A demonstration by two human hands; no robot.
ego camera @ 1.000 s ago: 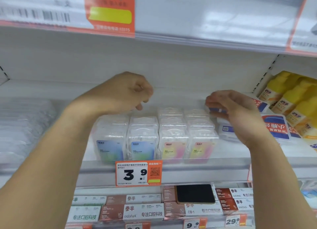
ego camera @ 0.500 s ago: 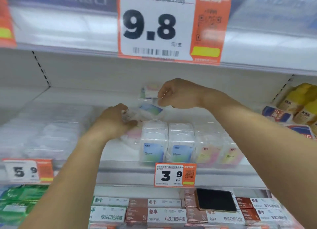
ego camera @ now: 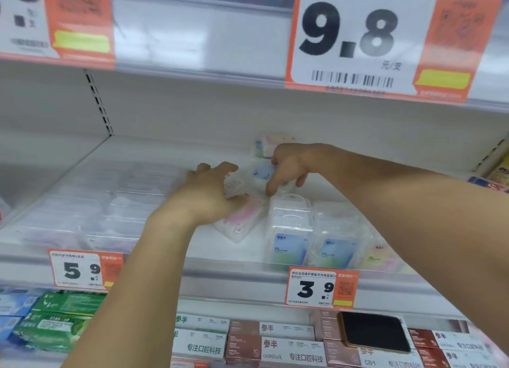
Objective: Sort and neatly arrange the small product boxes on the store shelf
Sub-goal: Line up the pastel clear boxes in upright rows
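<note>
Small clear plastic boxes with pastel labels stand in rows on the white shelf (ego camera: 234, 263); the front ones show a blue label (ego camera: 289, 243), another blue label (ego camera: 336, 248) and a pink-yellow label (ego camera: 381, 257). Left of the rows a pink-labelled box (ego camera: 241, 223) lies tilted. My left hand (ego camera: 206, 194) grips a clear box (ego camera: 234, 186) just above it. My right hand (ego camera: 289, 166) reaches down from behind and pinches a blue-labelled box (ego camera: 263, 172). One more pastel box (ego camera: 271, 144) stands behind my right hand, partly hidden.
Flat clear packs (ego camera: 110, 202) fill the shelf's left half. Price tags 5.9 (ego camera: 82, 270) and 3.9 (ego camera: 319, 288) hang on the front rail, and a 9.8 tag (ego camera: 355, 37) on the shelf above. Below lie toothpaste cartons (ego camera: 275, 348), green packs (ego camera: 60, 321) and a black phone (ego camera: 374, 334).
The view has swung left. Both hands have moved to the loose boxes left of the rows. My right hand has dropped onto the blue-labelled box and my left hand has closed round a clear one.
</note>
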